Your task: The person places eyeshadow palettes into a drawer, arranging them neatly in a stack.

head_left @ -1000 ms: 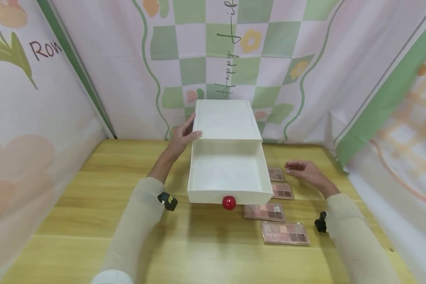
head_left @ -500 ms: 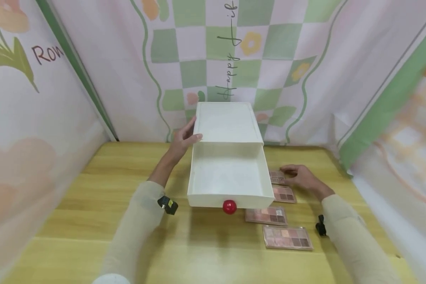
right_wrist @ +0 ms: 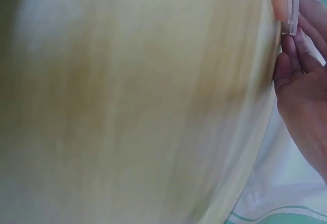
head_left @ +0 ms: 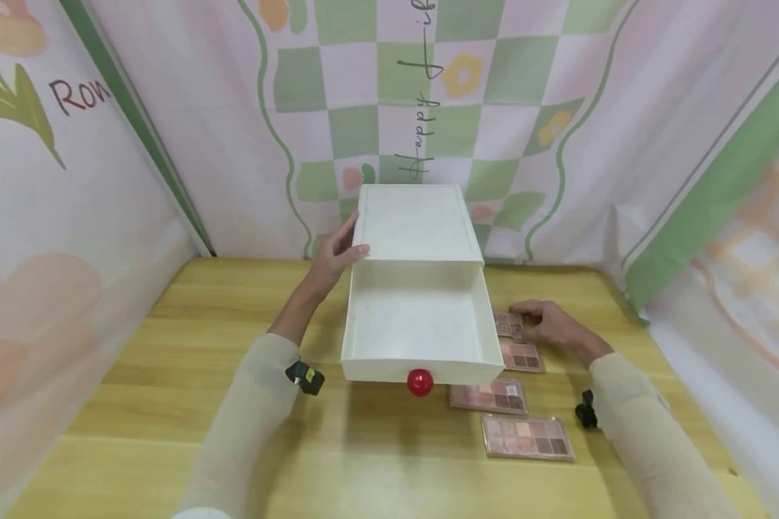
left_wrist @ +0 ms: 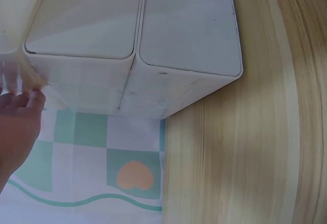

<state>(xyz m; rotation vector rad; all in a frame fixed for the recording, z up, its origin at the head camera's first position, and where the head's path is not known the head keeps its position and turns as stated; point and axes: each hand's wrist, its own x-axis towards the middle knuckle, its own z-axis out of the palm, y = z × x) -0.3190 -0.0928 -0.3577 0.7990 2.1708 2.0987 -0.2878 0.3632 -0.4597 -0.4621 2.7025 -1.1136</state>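
Note:
A white drawer cabinet [head_left: 418, 222] stands at the back of the table, its top drawer [head_left: 376, 369] pulled out and bare inside. A round red knob [head_left: 420, 383] is on the drawer's front. My left hand [head_left: 327, 265] holds the cabinet's left side near the top, the thumb over its edge. Right of the drawer, my right hand [head_left: 555, 328] grips the edge of the farthest eyeshadow palette [head_left: 508, 324]; the drawer hides part of that palette. Nearer lie a second palette [head_left: 522, 356], a third palette [head_left: 489, 396] and a fourth palette [head_left: 527, 437].
In the left wrist view, lower drawer fronts [left_wrist: 189, 25] show under the top one. The wooden table [head_left: 389, 476] runs to a checkered curtain [head_left: 409, 130] at the back. A patterned cloth [head_left: 58, 238] hangs at the left and a white curtain [head_left: 727, 360] at the right.
My right hand has moved left and closed its fingers on the far palette's edge. My left hand has stayed on the cabinet. The head view has shifted slightly.

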